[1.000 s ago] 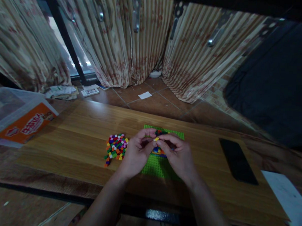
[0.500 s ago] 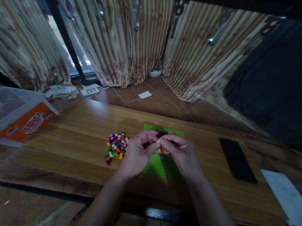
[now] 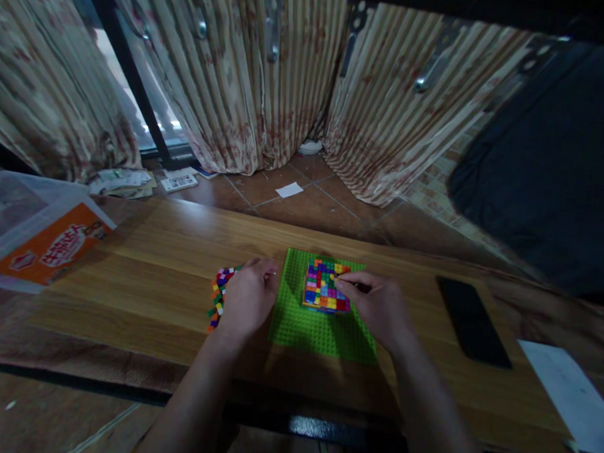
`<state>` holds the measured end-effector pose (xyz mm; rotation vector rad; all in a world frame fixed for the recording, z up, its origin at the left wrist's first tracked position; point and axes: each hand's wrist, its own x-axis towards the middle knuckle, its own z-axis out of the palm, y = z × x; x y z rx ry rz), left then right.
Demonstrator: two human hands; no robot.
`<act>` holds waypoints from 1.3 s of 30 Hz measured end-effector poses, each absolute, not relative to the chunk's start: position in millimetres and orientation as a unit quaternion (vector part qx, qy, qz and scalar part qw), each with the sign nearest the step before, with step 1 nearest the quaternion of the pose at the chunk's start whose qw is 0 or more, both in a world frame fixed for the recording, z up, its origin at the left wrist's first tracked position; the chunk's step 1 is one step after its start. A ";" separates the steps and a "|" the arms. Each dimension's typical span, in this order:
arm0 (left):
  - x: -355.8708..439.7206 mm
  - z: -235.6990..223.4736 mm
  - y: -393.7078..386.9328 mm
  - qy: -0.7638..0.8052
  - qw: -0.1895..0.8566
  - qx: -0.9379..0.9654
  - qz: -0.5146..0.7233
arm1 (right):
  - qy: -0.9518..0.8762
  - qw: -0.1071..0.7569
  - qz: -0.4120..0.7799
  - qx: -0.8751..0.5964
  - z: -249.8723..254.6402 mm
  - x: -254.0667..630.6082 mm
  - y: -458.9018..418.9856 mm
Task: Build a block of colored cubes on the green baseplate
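Observation:
A block of many-coloured toy bricks point(image 3: 324, 287) stands on a green studded baseplate point(image 3: 297, 333). My right hand point(image 3: 381, 307) reaches in from the right, thumb and forefinger pinched on a small brick at the block's upper right; its colour looks yellowish, but the fingertips partly cover it. My left hand point(image 3: 249, 294) is curled over the right side of a pile of loose small bricks point(image 3: 217, 295) left of the baseplate. Its fingers are drawn together, and whatever may be between them is too small to make out. Much of the pile is hidden behind this hand.
On the wooden table point(image 3: 144, 280), a black phone point(image 3: 473, 321) lies to the right, with white paper point(image 3: 568, 392) beyond it at the edge. A clear plastic box point(image 3: 36, 231) with an orange label stands at the left end. Striped curtains point(image 3: 298, 86) hang behind.
My hands were together over the block, fingering a small yellow brick. Now the left has moved left to the loose pile, while the right has stayed over the block, which is uncovered.

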<state>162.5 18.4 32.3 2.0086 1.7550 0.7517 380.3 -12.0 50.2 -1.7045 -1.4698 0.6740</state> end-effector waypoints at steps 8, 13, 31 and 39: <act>163.9 40.8 14.4 0.668 0.094 0.728 0.122 | -0.577 0.378 0.237 -0.684 44.7 372.4 -12.4; 162.3 39.1 16.0 0.671 0.092 0.729 0.098 | -0.560 0.407 0.246 -0.678 40.4 369.2 -11.8; 158.6 35.1 15.9 0.675 0.105 0.716 0.144 | -0.569 0.404 0.245 -0.673 41.3 369.0 -12.4; 155.2 37.6 17.1 0.679 0.137 0.697 0.188 | -0.553 0.414 0.253 -0.677 37.5 369.3 -10.1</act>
